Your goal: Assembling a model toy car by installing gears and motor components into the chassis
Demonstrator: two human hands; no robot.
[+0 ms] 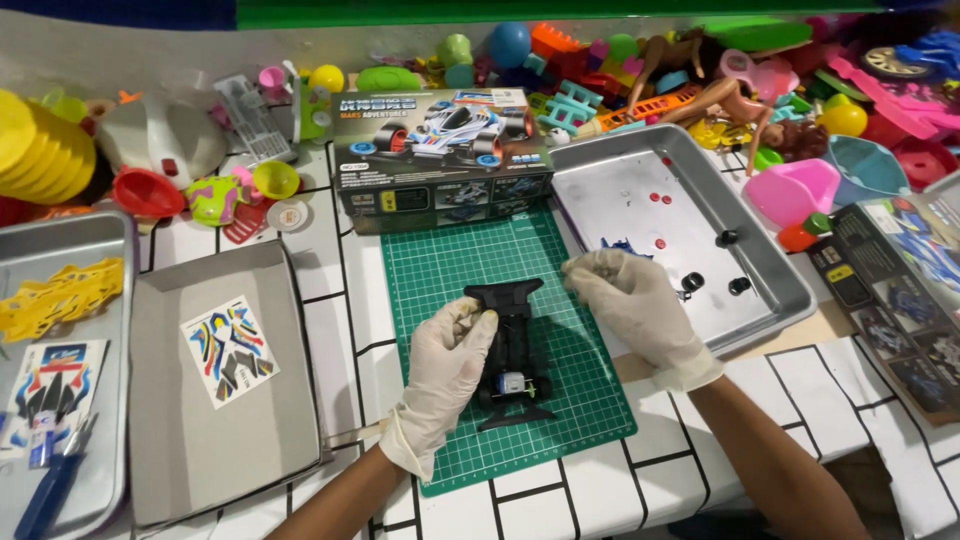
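Note:
A black toy car chassis (pixel 515 350) lies on a green cutting mat (pixel 440 270) in front of me. My left hand (pixel 447 365), in a white glove, rests on the chassis's left side with its fingers curled against it. My right hand (pixel 630 300), also gloved, sits at the mat's right edge next to the chassis's front end, fingers bent over something small that I cannot make out. A blue part (pixel 625 245) shows just beyond that hand.
A metal tray (pixel 780 290) at right holds small black wheels (pixel 728 238) and red bits. The model car's box (pixel 440 155) stands behind the mat. A tray with a sticker sheet (pixel 228 350) lies left. A second box (pixel 900 290) lies far right. Toys crowd the back.

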